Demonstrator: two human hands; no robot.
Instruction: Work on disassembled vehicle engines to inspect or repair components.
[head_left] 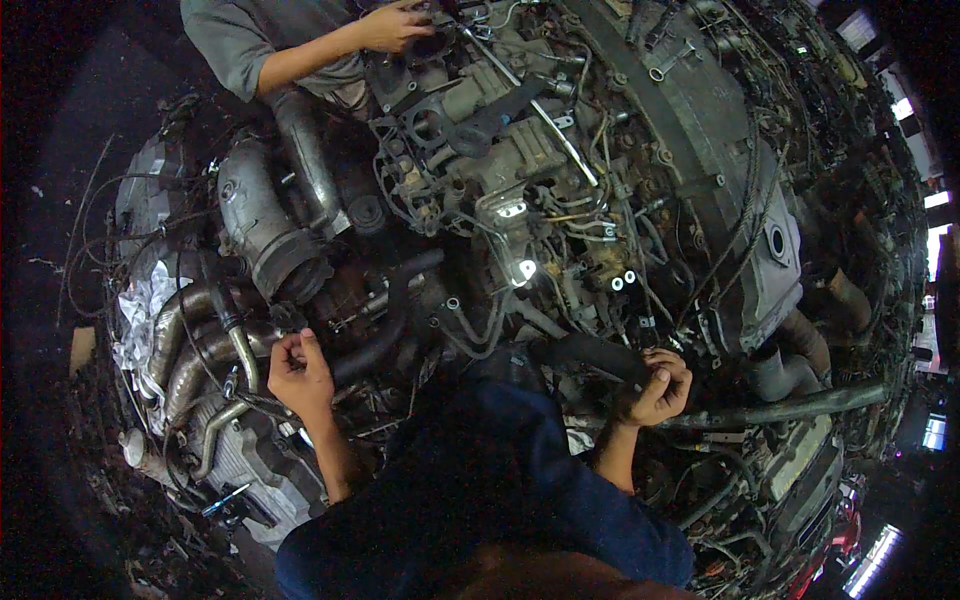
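Note:
My left hand (302,380) is raised with its fingers curled in a pinch, beside the bent shiny metal pipes (195,345). A small dark tangled piece (289,317) shows just beyond its fingertips; whether the fingers touch it I cannot tell. My right hand (660,388) is closed too, thumb against curled fingers, at the end of a thick black hose (600,353). Anything inside either hand is hidden. Between and beyond my hands lies a greasy engine (525,150) with thin metal lines and brackets. A long shiny bar (545,118) rests slantwise across it.
Across from me, another person's hand (395,27) touches the engine's far side. A large grey metal elbow duct (265,225) stands left of the engine. Crumpled silver foil (148,315) and a ribbed metal cover (240,460) lie at left. A long dark pipe (790,407) runs at right.

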